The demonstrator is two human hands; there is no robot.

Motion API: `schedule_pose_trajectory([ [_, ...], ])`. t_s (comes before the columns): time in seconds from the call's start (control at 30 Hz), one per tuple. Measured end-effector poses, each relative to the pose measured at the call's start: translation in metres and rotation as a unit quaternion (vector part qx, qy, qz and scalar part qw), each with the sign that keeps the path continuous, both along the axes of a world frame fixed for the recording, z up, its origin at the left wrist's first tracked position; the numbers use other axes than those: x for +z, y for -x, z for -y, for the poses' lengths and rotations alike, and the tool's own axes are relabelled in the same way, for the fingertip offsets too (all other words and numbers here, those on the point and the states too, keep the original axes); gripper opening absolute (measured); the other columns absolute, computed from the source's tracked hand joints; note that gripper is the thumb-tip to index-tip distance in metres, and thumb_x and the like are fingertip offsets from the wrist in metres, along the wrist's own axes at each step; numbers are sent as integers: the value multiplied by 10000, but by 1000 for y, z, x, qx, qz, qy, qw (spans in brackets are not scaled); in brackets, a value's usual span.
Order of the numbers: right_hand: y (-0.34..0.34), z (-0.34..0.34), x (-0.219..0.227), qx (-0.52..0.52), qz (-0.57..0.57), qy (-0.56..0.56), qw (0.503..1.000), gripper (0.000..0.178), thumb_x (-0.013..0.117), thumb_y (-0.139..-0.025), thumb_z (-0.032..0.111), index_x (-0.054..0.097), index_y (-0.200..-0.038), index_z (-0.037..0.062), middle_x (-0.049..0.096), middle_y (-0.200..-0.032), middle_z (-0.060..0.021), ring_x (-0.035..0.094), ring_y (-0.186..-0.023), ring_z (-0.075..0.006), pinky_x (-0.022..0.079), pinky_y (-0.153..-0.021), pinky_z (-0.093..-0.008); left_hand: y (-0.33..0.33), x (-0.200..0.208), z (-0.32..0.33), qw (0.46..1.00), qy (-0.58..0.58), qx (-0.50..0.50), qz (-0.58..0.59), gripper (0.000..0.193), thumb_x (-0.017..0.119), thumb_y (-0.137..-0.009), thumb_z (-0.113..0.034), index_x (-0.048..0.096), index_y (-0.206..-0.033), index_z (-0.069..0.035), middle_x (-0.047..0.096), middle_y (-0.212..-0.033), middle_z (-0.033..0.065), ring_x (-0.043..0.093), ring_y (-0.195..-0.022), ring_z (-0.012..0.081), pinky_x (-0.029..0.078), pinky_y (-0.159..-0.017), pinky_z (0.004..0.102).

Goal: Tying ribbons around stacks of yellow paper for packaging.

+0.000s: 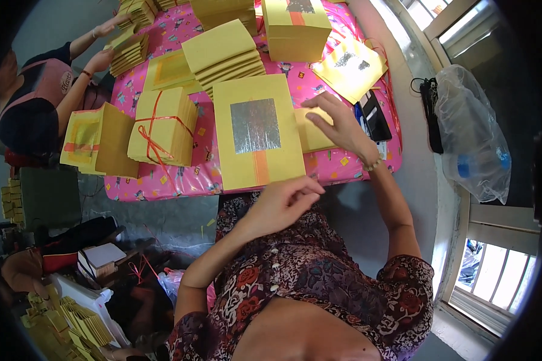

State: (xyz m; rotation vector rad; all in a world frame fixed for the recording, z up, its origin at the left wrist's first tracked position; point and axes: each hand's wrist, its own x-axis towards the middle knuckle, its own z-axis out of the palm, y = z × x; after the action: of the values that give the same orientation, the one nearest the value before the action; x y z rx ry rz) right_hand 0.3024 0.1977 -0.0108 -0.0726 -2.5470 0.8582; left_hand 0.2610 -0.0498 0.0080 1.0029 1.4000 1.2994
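Observation:
A stack of yellow paper sheets (223, 138) lies at the table's near edge; the top one has a silver foil square and an orange band. Just below its lower right corner is my left hand (281, 206), fingers loosely bent and apart, with nothing seen in it. My right hand (341, 125) is open, its fingers spread over a smaller folded yellow paper bundle (313, 133) beside the stack. Whether the fingertips touch that bundle, I cannot tell. To the left stands a yellow paper bundle tied with red string (165, 123).
A pink patterned cloth (202, 180) covers the table. Folded paper piles (220, 51) stand farther back, loose foil sheets (350, 71) at the right, near a dark wallet (376, 120). At left, another person (48, 90) handles papers. A clear plastic bag (473, 132) hangs by the window.

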Motion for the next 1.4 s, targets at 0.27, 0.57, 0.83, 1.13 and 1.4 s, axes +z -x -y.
schedule_pose_trajectory([
  [0.27,-21,68,16,186,70,-119,973,373,798,-779,329,631,-1019,97,575,-898,-82,600,-841,-283,496,-751,-382,53,8,48,880,0,187,-436,335,830,-727,-101,678,-1023,-66,627,-995,66,582,-964,250,483,-846,359],
  [0.57,-16,64,16,221,82,-70,969,220,771,-814,243,677,-929,81,597,-877,-73,615,-834,-259,514,-726,-379,74,-6,57,882,5,142,-450,321,858,-688,-162,717,-966,-84,642,-982,53,576,-940,262,481,-812,373],
  [0.83,-13,62,8,205,129,116,963,135,726,-856,186,725,-865,51,634,-803,-100,637,-734,-289,501,-666,-377,79,-10,55,911,-13,163,-378,117,826,-737,-138,752,-792,-66,673,-831,40,605,-811,221,480,-722,334],
  [1.13,-12,63,8,196,128,114,966,151,719,-869,204,724,-865,53,627,-787,-105,622,-707,-285,484,-647,-387,81,-15,54,919,2,170,-357,107,814,-746,-121,746,-792,-53,676,-825,46,613,-808,219,482,-717,332],
  [1.4,-12,64,11,190,136,114,966,159,713,-877,214,725,-866,56,617,-783,-102,618,-711,-283,481,-647,-389,84,-14,52,922,3,160,-353,105,813,-742,-116,749,-798,-55,685,-839,42,625,-819,215,493,-733,328],
])
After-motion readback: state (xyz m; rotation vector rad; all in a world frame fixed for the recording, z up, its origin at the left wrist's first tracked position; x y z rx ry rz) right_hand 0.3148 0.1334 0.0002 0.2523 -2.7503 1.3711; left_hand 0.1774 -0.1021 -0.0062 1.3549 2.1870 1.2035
